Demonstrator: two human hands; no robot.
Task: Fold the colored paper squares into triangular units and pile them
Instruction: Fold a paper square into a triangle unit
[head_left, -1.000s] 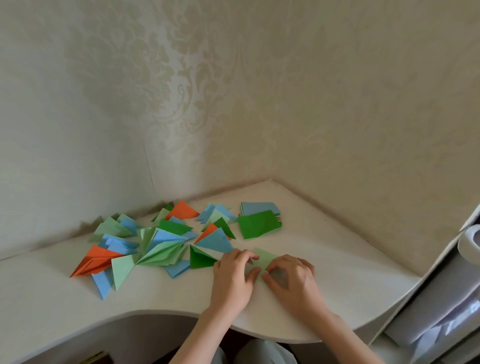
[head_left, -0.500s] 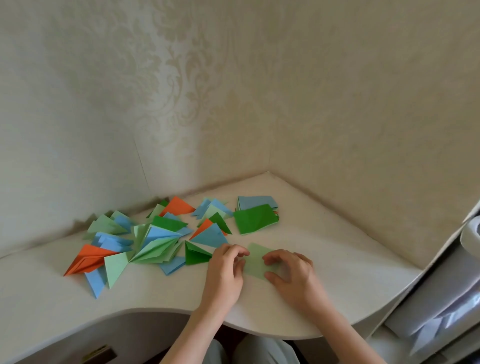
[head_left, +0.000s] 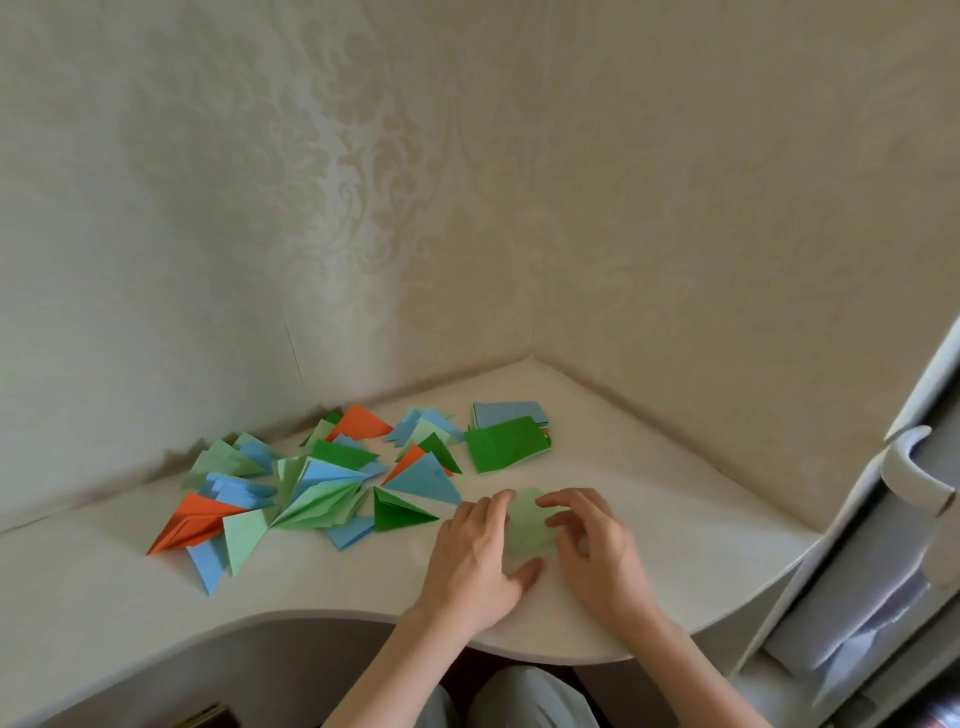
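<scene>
A light green paper (head_left: 525, 525) lies on the white desk (head_left: 701, 540) between my two hands. My left hand (head_left: 475, 558) rests on its left edge, fingertips at the top and thumb at the bottom. My right hand (head_left: 592, 551) covers its right side with curled fingers pressing on it. To the left spreads a loose pile of folded triangular units (head_left: 311, 493) in green, light green, blue and orange. A stack of unfolded squares (head_left: 506, 439), dark green on top with blue behind, sits at the back.
The desk fits into a wall corner, with wallpapered walls close behind and to the right. Its curved front edge (head_left: 545, 657) runs just below my wrists. A white shelf unit with a paper roll (head_left: 914, 467) stands at the right.
The light green paper has been turned and now shows more between my hands. My right hand's fingers curled in over its right side; my left thumb moved under its lower edge.
</scene>
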